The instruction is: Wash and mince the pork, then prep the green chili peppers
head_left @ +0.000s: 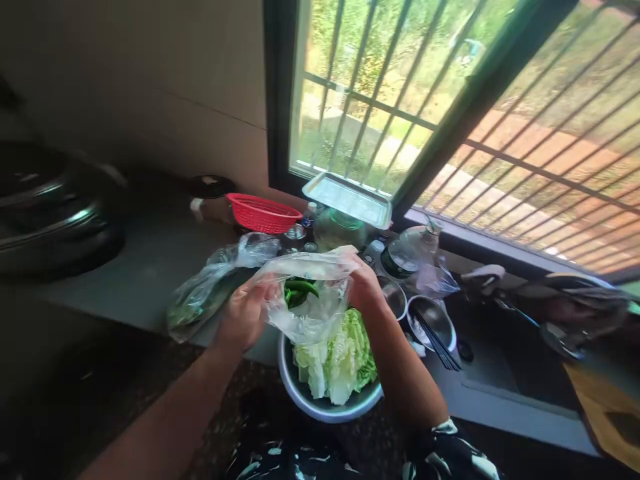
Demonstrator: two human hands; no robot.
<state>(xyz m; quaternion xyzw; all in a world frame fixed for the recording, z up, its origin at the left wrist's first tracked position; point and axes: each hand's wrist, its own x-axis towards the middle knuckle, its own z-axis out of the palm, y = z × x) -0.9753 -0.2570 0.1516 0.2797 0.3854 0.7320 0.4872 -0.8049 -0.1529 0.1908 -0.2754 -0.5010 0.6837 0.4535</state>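
Note:
My left hand [246, 313] and my right hand [365, 285] grip opposite sides of a clear plastic bag [307, 327], spreading its mouth apart. Through the opening, green chili peppers [300, 288] show inside. Below the bag stands a metal bowl [320, 415] filled with pale green cabbage leaves [333, 367]. The bag hangs over the bowl's far side and hides part of it. To the left of my left hand lies another clear plastic bag [200, 287] with something green in it.
A red plastic basket [263, 215] and a metal tray [347, 200] stand by the barred window. Steel bowls [433, 317], one with dark chopsticks [436, 341], sit to the right. A wooden board [600, 407] is at far right, a dark rounded appliance [55, 213] at far left.

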